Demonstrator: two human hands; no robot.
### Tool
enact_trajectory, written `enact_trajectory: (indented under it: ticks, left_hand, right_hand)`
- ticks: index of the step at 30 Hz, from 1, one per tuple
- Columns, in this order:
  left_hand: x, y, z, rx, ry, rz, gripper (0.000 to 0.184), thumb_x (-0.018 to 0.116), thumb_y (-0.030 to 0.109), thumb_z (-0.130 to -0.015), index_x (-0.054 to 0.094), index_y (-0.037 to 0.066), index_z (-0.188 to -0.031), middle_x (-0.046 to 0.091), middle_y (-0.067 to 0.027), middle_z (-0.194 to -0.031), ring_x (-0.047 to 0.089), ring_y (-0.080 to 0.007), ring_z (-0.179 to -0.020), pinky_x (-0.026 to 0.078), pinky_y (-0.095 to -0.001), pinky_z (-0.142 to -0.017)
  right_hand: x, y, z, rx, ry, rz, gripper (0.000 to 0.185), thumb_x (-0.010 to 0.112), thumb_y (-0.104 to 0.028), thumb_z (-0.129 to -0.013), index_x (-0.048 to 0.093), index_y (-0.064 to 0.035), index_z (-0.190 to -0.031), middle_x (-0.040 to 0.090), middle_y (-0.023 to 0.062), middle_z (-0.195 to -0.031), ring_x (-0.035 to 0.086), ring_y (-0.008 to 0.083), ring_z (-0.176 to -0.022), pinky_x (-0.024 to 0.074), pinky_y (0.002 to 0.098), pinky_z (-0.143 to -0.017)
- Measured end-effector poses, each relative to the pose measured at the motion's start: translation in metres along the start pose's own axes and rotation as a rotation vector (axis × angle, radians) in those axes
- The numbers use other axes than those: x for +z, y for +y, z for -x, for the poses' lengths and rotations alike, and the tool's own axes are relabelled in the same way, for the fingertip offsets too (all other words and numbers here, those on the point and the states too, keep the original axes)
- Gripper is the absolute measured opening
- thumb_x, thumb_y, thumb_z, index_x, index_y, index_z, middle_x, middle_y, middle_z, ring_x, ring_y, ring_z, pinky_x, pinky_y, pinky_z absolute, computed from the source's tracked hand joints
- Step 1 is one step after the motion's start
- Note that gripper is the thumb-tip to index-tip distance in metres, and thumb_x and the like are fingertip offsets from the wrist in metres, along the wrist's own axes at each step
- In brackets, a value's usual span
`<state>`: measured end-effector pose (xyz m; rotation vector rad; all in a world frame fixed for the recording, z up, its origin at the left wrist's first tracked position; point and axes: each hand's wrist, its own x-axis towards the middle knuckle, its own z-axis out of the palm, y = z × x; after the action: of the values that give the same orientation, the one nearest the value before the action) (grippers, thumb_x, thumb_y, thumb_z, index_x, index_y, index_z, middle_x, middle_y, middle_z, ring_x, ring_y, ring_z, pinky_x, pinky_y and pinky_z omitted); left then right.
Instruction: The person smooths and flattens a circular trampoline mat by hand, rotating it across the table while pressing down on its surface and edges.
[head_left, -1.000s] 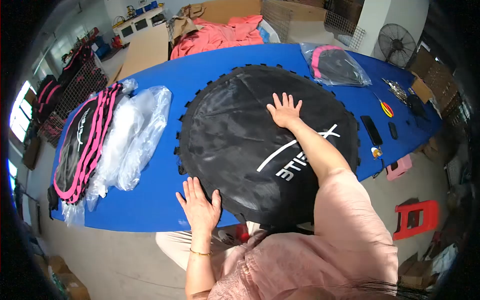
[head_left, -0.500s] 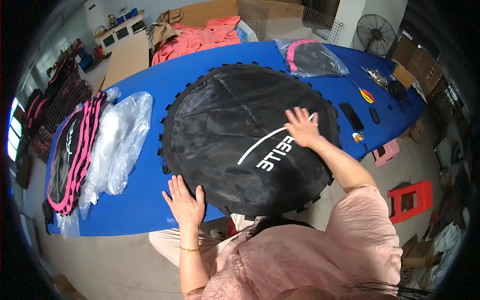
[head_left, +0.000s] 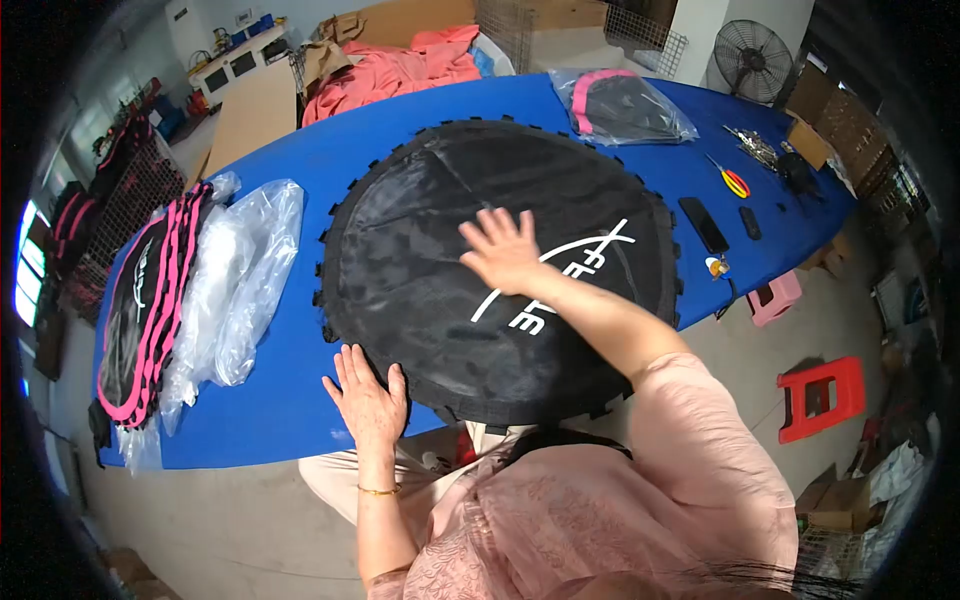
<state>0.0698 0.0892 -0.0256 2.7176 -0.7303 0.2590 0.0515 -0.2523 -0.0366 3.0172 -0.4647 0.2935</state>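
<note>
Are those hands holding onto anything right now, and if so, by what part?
Nothing is held: the right hand is spread open over the round black mat, and the left hand is open at its near-left edge.

This is a workshop (wire cages [head_left: 645, 45], stacked covers [head_left: 158, 310], large fan [head_left: 750, 62]).

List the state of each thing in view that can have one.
Black mat: spread out, lettering up.
Left grip: open, at the mat's edge.
Right grip: open, palm down over the mat.
Striped covers: piled together.
Clear bags: crumpled.
Far bag: filled.
Phone: screen dark.
Pink cloth: heaped.
Scissors: blades unclear.
Fan: spinning or not, unclear.
</note>
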Motion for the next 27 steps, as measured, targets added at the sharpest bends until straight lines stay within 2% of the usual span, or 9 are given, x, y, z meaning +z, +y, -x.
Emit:
enact_trajectory:
  ticks: [2,6,8,10,11,15,19,23,27]
  left_hand:
    - [0.0,-0.001,-0.001,0.001,0.003,0.0,0.074,0.055,0.046,-0.101,0.042,-0.004,-0.153,0.039,-0.0226,-0.163,0.032,-0.0356,-0.154,0.017,-0.0577,-0.126]
    - [-0.001,0.0,-0.001,0.023,0.008,-0.008,0.066,0.053,0.045,-0.103,0.043,0.005,-0.155,0.04,-0.0157,-0.164,0.032,-0.0336,-0.154,0.017,-0.0604,-0.126]
    - [-0.002,-0.001,-0.001,0.054,0.023,-0.001,0.063,0.052,0.043,-0.104,0.044,0.01,-0.156,0.041,-0.0127,-0.164,0.032,-0.0329,-0.154,0.016,-0.0615,-0.125]
    - [0.0,-0.004,-0.002,0.104,-0.054,-0.057,0.056,0.049,0.04,-0.105,0.047,0.016,-0.156,0.043,-0.0083,-0.164,0.033,-0.0317,-0.154,0.016,-0.063,-0.125]
    - [0.0,-0.005,-0.002,0.107,-0.058,-0.05,0.056,0.049,0.04,-0.105,0.047,0.016,-0.156,0.043,-0.0083,-0.164,0.033,-0.0317,-0.154,0.016,-0.063,-0.125]
    - [0.005,-0.007,-0.002,0.101,-0.047,-0.019,0.054,0.049,0.038,-0.106,0.049,0.015,-0.155,0.043,-0.009,-0.163,0.033,-0.0319,-0.154,0.016,-0.061,-0.126]
    - [0.001,-0.005,0.001,0.101,-0.017,0.018,0.054,0.049,0.036,-0.106,0.05,0.011,-0.153,0.045,-0.0115,-0.161,0.034,-0.0328,-0.153,0.017,-0.0575,-0.127]
    - [-0.005,0.001,0.011,0.124,0.005,0.071,0.054,0.054,0.035,-0.103,0.054,0.004,-0.148,0.05,-0.0176,-0.155,0.039,-0.0356,-0.15,0.02,-0.0575,-0.126]
    - [-0.016,0.005,0.035,0.167,0.035,0.081,0.057,0.06,0.035,-0.099,0.056,-0.004,-0.141,0.055,-0.0252,-0.147,0.044,-0.0406,-0.144,0.023,-0.0581,-0.124]
  right_hand:
    - [0.003,-0.043,-0.01,-0.094,-0.004,-0.056,0.068,0.035,-0.058,-0.106,0.032,-0.0216,-0.164,0.023,0.0167,-0.172,0.018,0.0386,-0.159,0.0051,0.0717,-0.121]
    - [-0.008,-0.099,-0.002,-0.225,-0.084,-0.189,0.07,0.032,-0.06,-0.107,0.028,-0.0213,-0.165,0.022,0.0173,-0.171,0.014,0.0392,-0.159,0.0018,0.0708,-0.122]
    - [-0.014,-0.104,0.019,-0.301,-0.067,-0.204,0.07,0.037,-0.059,-0.107,0.03,-0.02,-0.165,0.023,0.0182,-0.171,0.015,0.0403,-0.159,0.0027,0.0716,-0.122]
    - [-0.015,-0.092,0.042,-0.36,-0.023,-0.217,0.07,0.042,-0.057,-0.106,0.032,-0.0192,-0.164,0.026,0.0196,-0.169,0.018,0.0416,-0.158,0.0052,0.0721,-0.121]
    - [-0.015,-0.079,0.051,-0.355,-0.027,-0.213,0.07,0.042,-0.057,-0.106,0.032,-0.0192,-0.164,0.026,0.0196,-0.169,0.018,0.0416,-0.158,0.0052,0.0721,-0.121]
    - [-0.034,0.002,0.088,-0.136,-0.064,-0.04,0.069,0.044,-0.054,-0.105,0.033,-0.0184,-0.163,0.027,0.0202,-0.169,0.021,0.0429,-0.156,0.009,0.0712,-0.12]
    - [-0.048,0.087,0.136,0.242,-0.168,0.036,0.068,0.041,-0.052,-0.106,0.029,-0.0186,-0.164,0.02,0.0203,-0.17,0.018,0.0415,-0.157,0.0089,0.0683,-0.122]
    - [-0.054,0.123,0.181,0.373,-0.164,-0.072,0.068,0.037,-0.052,-0.108,0.024,-0.0194,-0.166,0.019,0.0193,-0.171,0.015,0.0417,-0.158,0.0063,0.0681,-0.123]
    - [-0.048,0.131,0.169,0.367,-0.165,-0.072,0.066,0.035,-0.05,-0.108,0.024,-0.0192,-0.166,0.021,0.0193,-0.171,0.016,0.0419,-0.158,0.008,0.069,-0.122]
